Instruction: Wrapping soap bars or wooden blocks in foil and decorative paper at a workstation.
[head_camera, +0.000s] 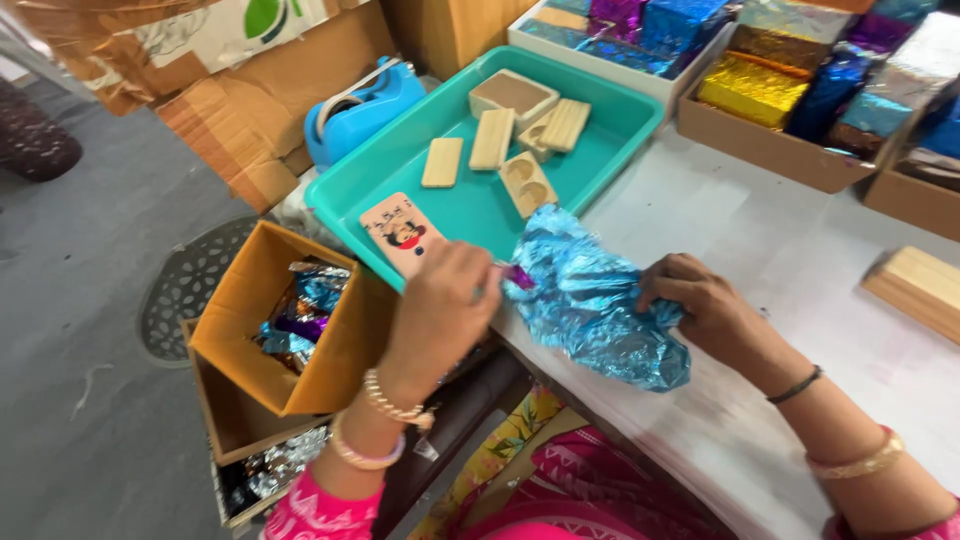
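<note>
Blue foil wrapper (600, 310) crumpled at table (760, 250) edge, pinched at its purple corner by left hand (440, 305) fingertips, gripped by curled right hand (700, 305). Likely to tear under opposing pulls, or slide off toward open cardboard box (240, 330) below; teal tray (620, 110) close behind.
</note>
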